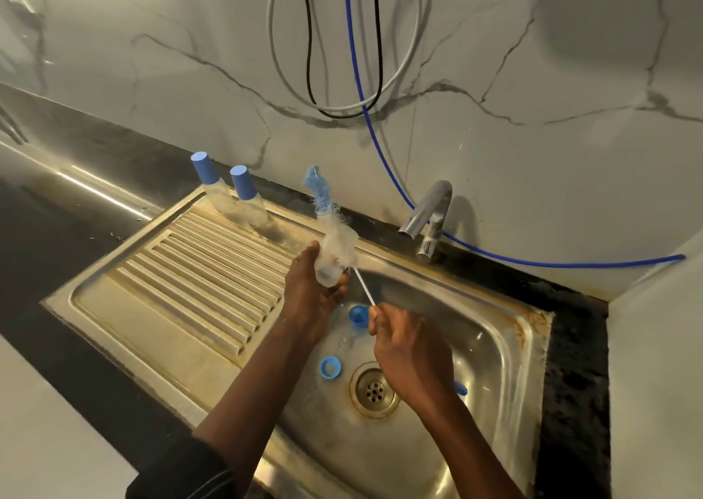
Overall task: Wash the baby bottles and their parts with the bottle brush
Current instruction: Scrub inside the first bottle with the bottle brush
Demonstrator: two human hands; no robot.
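Observation:
My left hand (310,293) grips a small clear bottle part (334,260) over the sink basin's left edge. A bottle brush (321,198) with white and blue bristles runs through that part and sticks out above it. Its thin white handle (364,289) is pinched by my right hand (407,350). In the basin lie a blue cap (358,316), a blue ring (329,367) and a clear teat (346,342). Two clear bottles with blue caps (213,190) (247,198) stand at the back of the drainboard.
The steel sink (506,350) has a ribbed drainboard (198,270) on its left and a drain (374,389) in the basin. A chrome tap (428,220) stands behind the basin. A blue hose (532,260) and cables hang along the marble wall.

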